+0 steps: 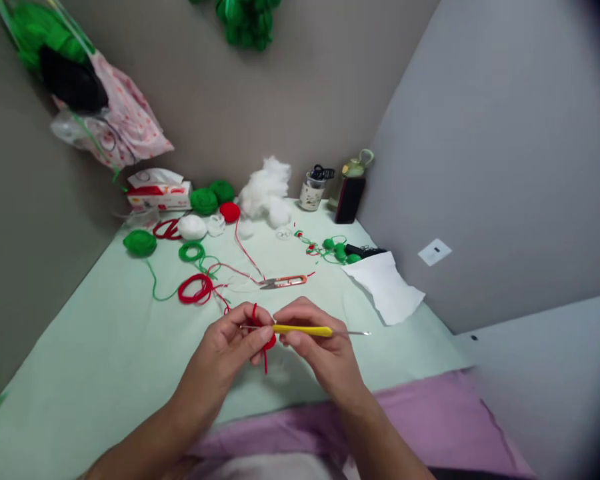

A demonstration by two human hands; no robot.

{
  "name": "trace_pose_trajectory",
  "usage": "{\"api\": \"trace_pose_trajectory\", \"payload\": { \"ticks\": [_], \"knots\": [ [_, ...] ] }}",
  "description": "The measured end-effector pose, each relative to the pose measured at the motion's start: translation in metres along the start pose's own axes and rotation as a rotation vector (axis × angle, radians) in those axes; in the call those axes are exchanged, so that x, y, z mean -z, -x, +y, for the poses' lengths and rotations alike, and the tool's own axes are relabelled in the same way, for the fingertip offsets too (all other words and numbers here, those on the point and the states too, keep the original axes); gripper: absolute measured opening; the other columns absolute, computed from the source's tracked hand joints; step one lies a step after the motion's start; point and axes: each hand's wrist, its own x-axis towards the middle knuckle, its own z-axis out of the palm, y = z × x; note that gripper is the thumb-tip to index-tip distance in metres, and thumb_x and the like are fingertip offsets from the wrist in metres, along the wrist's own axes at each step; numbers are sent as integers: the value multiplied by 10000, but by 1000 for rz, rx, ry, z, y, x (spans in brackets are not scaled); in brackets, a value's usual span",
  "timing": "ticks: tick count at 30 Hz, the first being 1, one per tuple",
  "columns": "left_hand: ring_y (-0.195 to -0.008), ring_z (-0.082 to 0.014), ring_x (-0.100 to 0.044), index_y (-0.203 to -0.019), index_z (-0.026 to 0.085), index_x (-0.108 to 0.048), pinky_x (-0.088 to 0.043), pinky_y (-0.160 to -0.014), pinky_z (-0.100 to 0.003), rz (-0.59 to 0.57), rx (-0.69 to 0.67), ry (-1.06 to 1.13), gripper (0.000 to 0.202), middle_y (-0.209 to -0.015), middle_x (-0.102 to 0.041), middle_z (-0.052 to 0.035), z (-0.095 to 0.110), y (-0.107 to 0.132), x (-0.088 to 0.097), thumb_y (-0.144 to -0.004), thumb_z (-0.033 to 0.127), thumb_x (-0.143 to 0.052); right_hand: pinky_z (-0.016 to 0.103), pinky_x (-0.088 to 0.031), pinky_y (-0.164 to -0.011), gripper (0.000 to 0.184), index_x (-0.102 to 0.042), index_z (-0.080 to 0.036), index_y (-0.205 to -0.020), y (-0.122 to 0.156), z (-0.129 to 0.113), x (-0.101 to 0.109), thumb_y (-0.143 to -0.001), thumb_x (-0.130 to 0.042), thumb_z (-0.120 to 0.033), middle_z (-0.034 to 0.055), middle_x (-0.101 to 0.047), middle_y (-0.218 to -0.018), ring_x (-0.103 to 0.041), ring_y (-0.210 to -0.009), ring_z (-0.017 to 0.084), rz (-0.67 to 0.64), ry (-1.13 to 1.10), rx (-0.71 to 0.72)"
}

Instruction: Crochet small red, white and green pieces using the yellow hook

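Note:
My left hand pinches a small piece of red crochet work between thumb and fingers, with a red yarn tail hanging below it. Red yarn also loops over the left index finger. In my right hand is a crochet hook with a yellow handle and metal tips at both ends. The hook lies level, its left tip at the red work by the left fingers. Fingers hide part of the work. Just beyond the hands lie orange-handled thread snips and a coil of red yarn.
Green yarn balls, a red ball and white stuffing lie toward the back. A tissue box, a jar and a dark phone stand by the wall. White paper lies at the right.

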Motion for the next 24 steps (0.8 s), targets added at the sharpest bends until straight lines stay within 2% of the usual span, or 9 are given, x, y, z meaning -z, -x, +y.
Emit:
{"api": "trace_pose_trajectory", "payload": {
  "ticks": [4,7,10,14,16,20,24],
  "knots": [
    [-689,-103,-520,-970,217,-747,-456,-625,-207,37,-104,22,172,-856,-647,15,-24,30,-8,-901,354,-826,315,-530,-753,190,-839,-304,-1089,26,0,-11,-1027,-677,-381,29,-723,-921,-661,-828,164,32,63,139],
    [-693,-109,-521,-1117,236,-746,-438,-603,-205,26,-89,95,290,-844,-642,16,-32,46,-12,-866,323,-862,318,-551,-733,216,-830,-308,-1113,45,3,-13,-1049,-641,-390,35,-728,-948,-677,-817,164,50,-2,174],
    [-697,-111,-528,-1180,243,-737,-423,-594,-197,19,-59,137,382,-812,-632,20,-34,55,-14,-836,312,-889,312,-571,-742,210,-829,-308,-1097,56,5,-15,-1052,-638,-383,27,-726,-939,-695,-818,157,78,-67,186],
    [-678,-104,-512,-1177,239,-749,-420,-586,-201,51,-35,155,401,-818,-608,23,-33,60,-12,-814,306,-905,259,-576,-691,86,-833,-320,-1021,55,7,-22,-951,-788,-298,3,-733,-924,-699,-783,134,68,-115,107],
    [-649,-96,-493,-1144,225,-759,-420,-582,-209,79,-33,162,355,-812,-601,23,-32,62,-9,-832,332,-889,234,-561,-649,95,-827,-321,-994,52,6,-28,-913,-827,-271,-13,-716,-893,-679,-729,115,60,-137,43],
    [-641,-93,-491,-1128,207,-764,-443,-600,-222,113,-59,150,334,-832,-625,10,-32,61,1,-847,351,-873,249,-556,-656,127,-828,-321,-1063,45,6,-41,-987,-731,-295,8,-707,-929,-655,-724,117,44,-62,53],
    [-641,-93,-468,-1278,220,-728,-413,-545,-208,139,-89,150,484,-863,-618,8,-30,56,9,-828,315,-879,283,-559,-713,193,-832,-325,-1104,44,7,-43,-1033,-659,-276,36,-704,-949,-665,-842,159,34,102,155]
  ]
}}
